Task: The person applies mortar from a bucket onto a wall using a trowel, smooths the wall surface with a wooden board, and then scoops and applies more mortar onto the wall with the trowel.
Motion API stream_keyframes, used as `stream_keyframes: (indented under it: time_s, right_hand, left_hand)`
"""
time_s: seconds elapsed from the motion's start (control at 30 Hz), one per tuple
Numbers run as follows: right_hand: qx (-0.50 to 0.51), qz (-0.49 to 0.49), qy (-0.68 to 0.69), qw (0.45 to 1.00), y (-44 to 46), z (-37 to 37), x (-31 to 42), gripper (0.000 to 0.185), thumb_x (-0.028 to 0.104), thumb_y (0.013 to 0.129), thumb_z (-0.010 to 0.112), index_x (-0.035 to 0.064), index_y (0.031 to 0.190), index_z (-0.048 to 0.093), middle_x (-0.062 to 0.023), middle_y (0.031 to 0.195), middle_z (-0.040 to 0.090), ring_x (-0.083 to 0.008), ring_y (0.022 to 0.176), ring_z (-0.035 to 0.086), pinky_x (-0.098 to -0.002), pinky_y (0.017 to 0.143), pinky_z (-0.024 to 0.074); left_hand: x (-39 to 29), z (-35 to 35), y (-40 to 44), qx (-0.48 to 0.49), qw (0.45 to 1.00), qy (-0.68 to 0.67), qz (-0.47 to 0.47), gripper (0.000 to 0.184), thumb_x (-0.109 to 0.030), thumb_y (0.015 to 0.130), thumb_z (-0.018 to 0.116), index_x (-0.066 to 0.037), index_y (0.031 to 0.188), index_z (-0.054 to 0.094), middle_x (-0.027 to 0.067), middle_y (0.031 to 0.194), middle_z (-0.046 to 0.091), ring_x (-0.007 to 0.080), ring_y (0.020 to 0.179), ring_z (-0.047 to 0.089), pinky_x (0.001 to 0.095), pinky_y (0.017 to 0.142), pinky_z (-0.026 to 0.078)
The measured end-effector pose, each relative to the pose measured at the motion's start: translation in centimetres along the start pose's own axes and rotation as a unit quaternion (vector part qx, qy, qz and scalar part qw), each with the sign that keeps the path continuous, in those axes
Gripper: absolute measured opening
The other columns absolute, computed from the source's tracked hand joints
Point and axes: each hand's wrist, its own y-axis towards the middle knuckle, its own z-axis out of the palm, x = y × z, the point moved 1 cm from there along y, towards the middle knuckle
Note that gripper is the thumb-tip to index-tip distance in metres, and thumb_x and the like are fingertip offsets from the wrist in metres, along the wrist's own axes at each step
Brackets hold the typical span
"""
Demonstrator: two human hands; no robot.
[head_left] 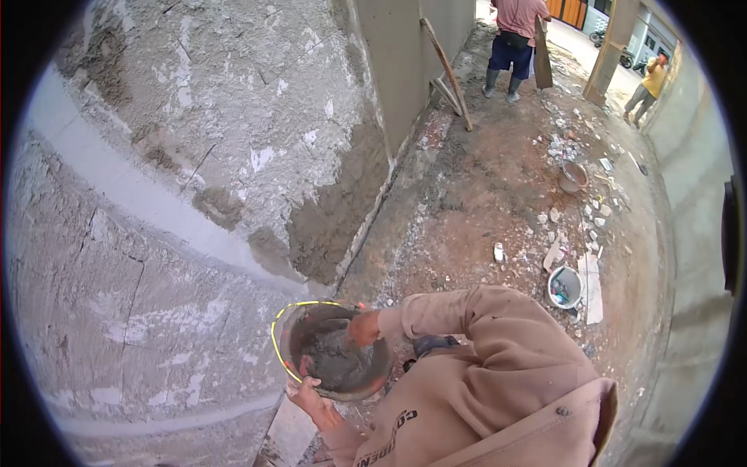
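A round bucket of wet grey mortar sits low in front of my body, with a yellow handle lying along its far rim. My left hand is closed on the near rim of the bucket. Inside the bucket, above the mortar, my right hand has its fingers curled; whatever they hold is hidden. A brown sweatshirt sleeve covers my right arm.
The rough wall has damp mortar patches. Rubble covers the ground. A white pail, a brown bucket and leaning wood stand farther off. A person in pink and another in yellow are beyond.
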Motion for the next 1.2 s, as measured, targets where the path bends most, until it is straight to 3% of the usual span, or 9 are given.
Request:
stream_keyframes:
  time_s: [0.1,0.2,0.43,0.53,0.7,0.9,1.0,1.13,1.2]
  right_hand:
    - [0.106,0.115,0.322,0.934,1.1,3.9,-3.0,0.025,0.029,0.093,0.059,0.0062,0.084,0.063,-0.0059,0.067,0.060,-0.0192,0.057,0.058,-0.0381,0.054,0.0492]
    - [0.152,0.045,0.446,0.881,-1.5,6.8,2.0,0.024,0.033,0.096,0.057,0.0111,0.087,0.056,-0.0006,0.068,0.055,-0.0117,0.051,0.049,-0.0295,0.049,0.0441]
    - [-0.057,0.059,0.495,0.865,2.4,10.7,6.2,0.025,0.035,0.095,0.059,0.0110,0.087,0.054,0.0008,0.070,0.051,-0.0095,0.051,0.048,-0.0274,0.045,0.0421]
    - [0.042,0.035,0.427,0.903,3.1,12.2,9.9,0.026,0.035,0.094,0.059,0.0103,0.086,0.055,-0.0005,0.069,0.052,-0.0114,0.052,0.050,-0.0305,0.045,0.0430]
    - [-0.127,0.049,0.109,0.985,1.0,10.5,14.2,0.029,0.030,0.088,0.057,0.0022,0.085,0.064,-0.0056,0.077,0.062,-0.0213,0.057,0.059,-0.0374,0.049,0.0471]
    - [0.023,0.093,-0.009,0.995,3.2,11.6,14.9,0.029,0.027,0.085,0.054,0.0000,0.083,0.066,-0.0096,0.075,0.066,-0.0241,0.060,0.063,-0.0407,0.053,0.0495]
    - [0.002,0.108,0.050,0.993,0.0,9.7,17.1,0.030,0.027,0.084,0.055,-0.0007,0.082,0.067,-0.0122,0.079,0.067,-0.0265,0.066,0.064,-0.0421,0.057,0.0511]
    - [-0.092,0.108,-0.131,0.981,-0.9,8.3,13.7,0.032,0.029,0.089,0.054,0.0000,0.081,0.066,-0.0074,0.074,0.064,-0.0217,0.066,0.060,-0.0424,0.067,0.0498]
    - [0.001,0.090,0.090,0.992,1.0,11.8,11.5,0.028,0.029,0.092,0.054,0.0051,0.080,0.062,-0.0040,0.072,0.060,-0.0176,0.061,0.057,-0.0383,0.061,0.0478]
  left_hand:
    - [0.3,-2.2,1.3,0.024,0.999,0.023,0.009,0.086,0.012,0.049,0.045,0.011,0.135,0.043,0.0176,0.133,0.054,0.0316,0.115,0.059,0.0382,0.097,0.050]
    - [-0.2,-5.3,2.2,0.031,0.999,-0.012,0.006,0.086,0.013,0.049,0.045,0.012,0.134,0.044,0.0181,0.135,0.053,0.0317,0.115,0.058,0.0381,0.096,0.049]
    - [-3.6,-8.7,0.8,0.132,0.990,0.047,0.018,0.081,0.016,0.049,0.044,0.009,0.130,0.053,0.0169,0.130,0.058,0.0283,0.115,0.058,0.0288,0.087,0.051]
    - [-4.0,-10.6,1.8,0.114,0.992,0.046,0.022,0.081,0.016,0.049,0.045,0.009,0.129,0.054,0.0157,0.128,0.059,0.0275,0.114,0.059,0.0271,0.083,0.051]
    - [-4.1,-13.9,3.3,0.136,0.989,0.050,0.040,0.082,0.014,0.048,0.046,0.008,0.129,0.055,0.0117,0.131,0.058,0.0262,0.114,0.057,0.0296,0.090,0.047]
    - [-6.0,-14.6,1.8,0.136,0.985,0.099,0.037,0.081,0.014,0.048,0.047,0.008,0.129,0.054,0.0121,0.132,0.058,0.0268,0.110,0.059,0.0312,0.091,0.047]
    - [-5.2,-16.6,2.4,0.140,0.986,0.087,0.016,0.081,0.013,0.048,0.047,0.008,0.129,0.054,0.0122,0.132,0.058,0.0278,0.109,0.059,0.0328,0.093,0.047]
    - [-5.4,-16.7,1.3,0.114,0.992,0.059,0.020,0.080,0.013,0.048,0.047,0.008,0.128,0.054,0.0112,0.129,0.058,0.0275,0.107,0.060,0.0314,0.089,0.048]
    - [-5.5,-16.0,0.8,0.104,0.993,0.047,0.023,0.080,0.013,0.048,0.046,0.007,0.127,0.055,0.0107,0.127,0.058,0.0266,0.104,0.061,0.0295,0.086,0.049]
